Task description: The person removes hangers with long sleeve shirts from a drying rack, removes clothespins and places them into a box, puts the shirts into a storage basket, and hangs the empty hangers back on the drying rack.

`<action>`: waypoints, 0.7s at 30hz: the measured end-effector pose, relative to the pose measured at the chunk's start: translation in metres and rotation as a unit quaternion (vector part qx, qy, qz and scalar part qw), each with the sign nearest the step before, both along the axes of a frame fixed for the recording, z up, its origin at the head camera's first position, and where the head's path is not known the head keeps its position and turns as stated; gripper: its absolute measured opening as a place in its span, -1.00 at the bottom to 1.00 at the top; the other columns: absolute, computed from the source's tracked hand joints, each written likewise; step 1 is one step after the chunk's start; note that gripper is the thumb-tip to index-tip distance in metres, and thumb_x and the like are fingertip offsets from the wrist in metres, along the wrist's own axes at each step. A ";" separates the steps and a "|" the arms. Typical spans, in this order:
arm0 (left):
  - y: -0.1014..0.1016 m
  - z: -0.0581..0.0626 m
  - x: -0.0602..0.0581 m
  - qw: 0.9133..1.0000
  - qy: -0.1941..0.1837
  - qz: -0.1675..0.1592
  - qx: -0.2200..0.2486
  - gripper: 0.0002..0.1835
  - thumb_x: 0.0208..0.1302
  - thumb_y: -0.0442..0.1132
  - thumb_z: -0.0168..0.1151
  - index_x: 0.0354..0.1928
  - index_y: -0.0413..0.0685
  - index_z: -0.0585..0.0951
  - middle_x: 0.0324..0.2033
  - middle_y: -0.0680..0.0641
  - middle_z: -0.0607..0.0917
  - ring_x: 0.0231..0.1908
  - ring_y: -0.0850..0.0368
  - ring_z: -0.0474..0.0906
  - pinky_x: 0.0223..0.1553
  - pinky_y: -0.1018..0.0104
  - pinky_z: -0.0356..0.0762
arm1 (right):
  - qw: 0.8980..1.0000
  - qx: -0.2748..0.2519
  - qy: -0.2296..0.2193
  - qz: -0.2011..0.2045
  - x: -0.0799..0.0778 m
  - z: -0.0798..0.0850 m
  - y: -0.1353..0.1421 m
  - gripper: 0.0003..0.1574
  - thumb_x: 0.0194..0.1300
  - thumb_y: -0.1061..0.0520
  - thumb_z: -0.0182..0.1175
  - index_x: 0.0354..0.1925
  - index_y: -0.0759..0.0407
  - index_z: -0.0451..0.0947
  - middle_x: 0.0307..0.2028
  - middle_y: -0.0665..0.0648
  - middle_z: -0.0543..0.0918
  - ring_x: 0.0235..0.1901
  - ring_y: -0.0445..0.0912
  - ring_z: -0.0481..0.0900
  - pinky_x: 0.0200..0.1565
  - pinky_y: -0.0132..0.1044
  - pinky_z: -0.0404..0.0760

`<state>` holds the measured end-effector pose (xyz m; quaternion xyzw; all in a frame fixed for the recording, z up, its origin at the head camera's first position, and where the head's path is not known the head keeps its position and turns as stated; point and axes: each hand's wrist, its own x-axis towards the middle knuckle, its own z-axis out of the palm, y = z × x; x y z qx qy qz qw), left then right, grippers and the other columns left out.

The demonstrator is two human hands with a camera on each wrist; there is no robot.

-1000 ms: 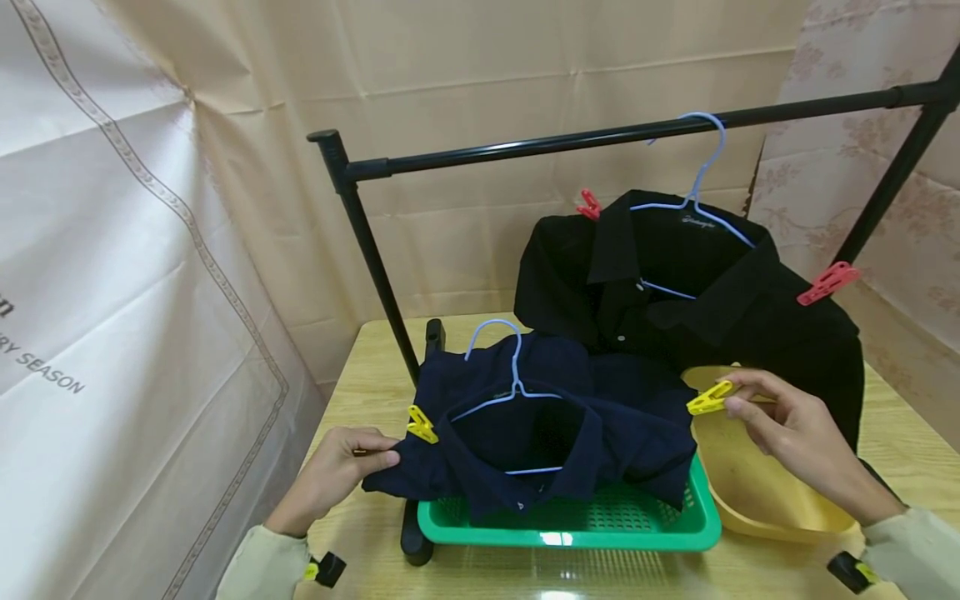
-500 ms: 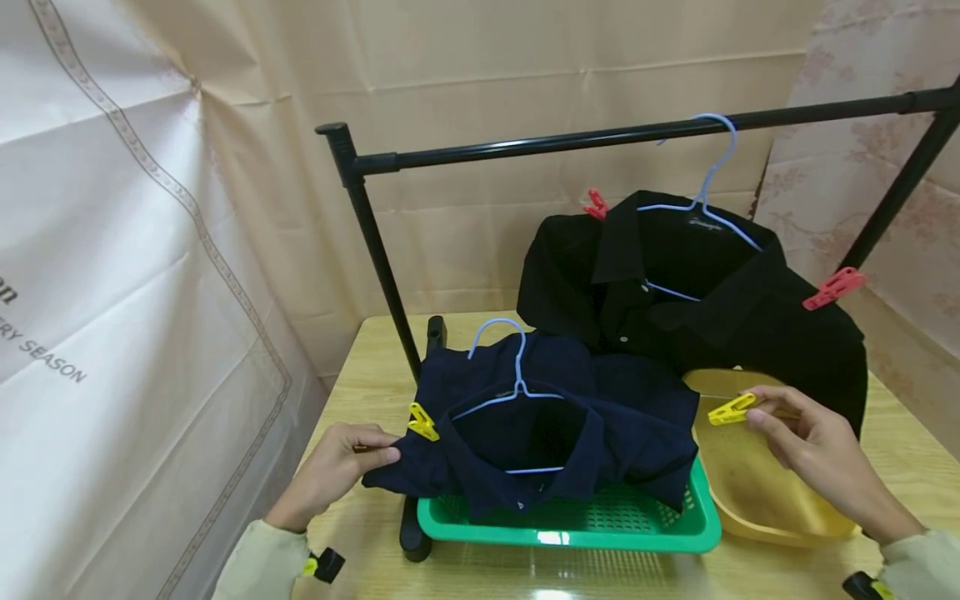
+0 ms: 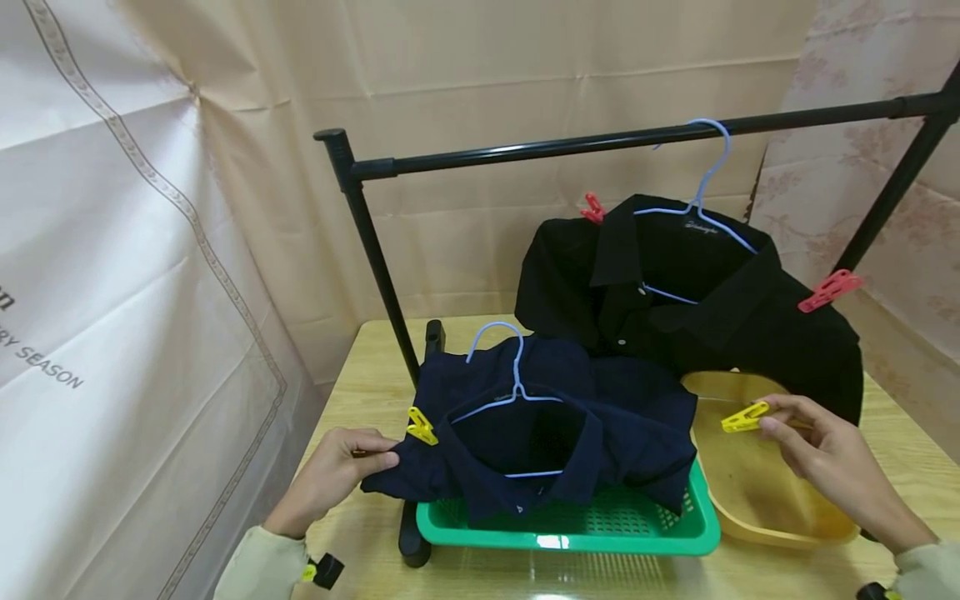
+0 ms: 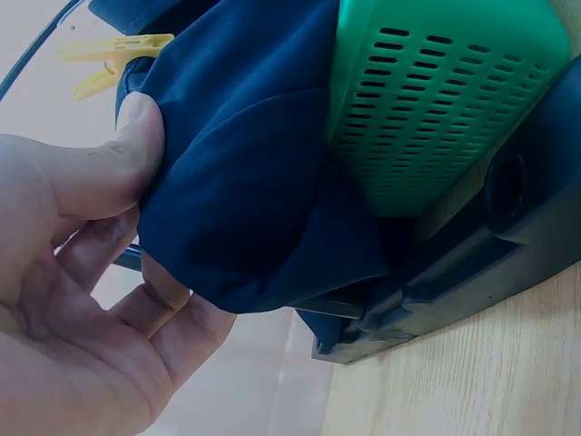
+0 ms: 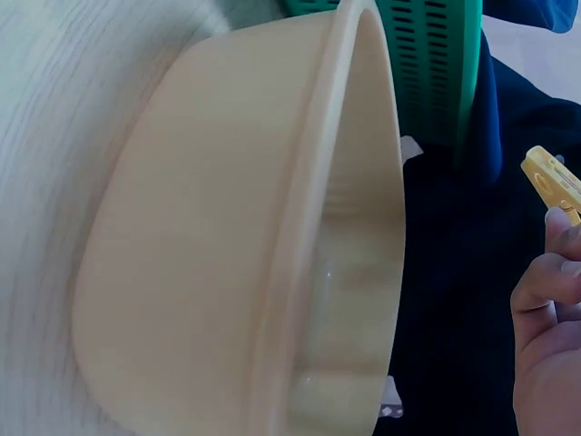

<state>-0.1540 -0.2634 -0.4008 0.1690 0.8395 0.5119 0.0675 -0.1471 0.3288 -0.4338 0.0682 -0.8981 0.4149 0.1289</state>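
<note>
A navy shirt lies over the green basket, with a blue hanger inside its collar. My left hand pinches the shirt's left sleeve between thumb and fingers; the left wrist view shows the thumb on the cloth. Just above that hand, a yellow clothespin is clipped to the shirt's shoulder. Over the yellow basin, my right hand pinches a second yellow clothespin by its end, apart from the shirt.
Behind stands a black rack. From its bar hangs a black shirt on a blue hanger, with a red clothespin at one shoulder and another red clothespin at the other. All stand on a wooden table.
My right hand has moved right with the yellow clothespin, away from the navy shirt and further over the basin. My left hand keeps its pinch on the sleeve.
</note>
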 end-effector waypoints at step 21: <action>0.000 0.001 0.001 1.000 0.004 -0.002 0.002 -0.80 0.20 -0.14 0.32 -0.12 0.13 0.75 -0.30 0.00 0.73 -0.26 0.03 0.65 -0.29 0.21 0.60 | 0.998 0.021 -0.022 -0.049 0.005 -0.015 0.018 -0.57 0.44 -0.05 0.04 0.09 0.23 0.38 -0.39 0.16 0.48 -0.68 -0.09 0.33 -0.70 -0.26 0.27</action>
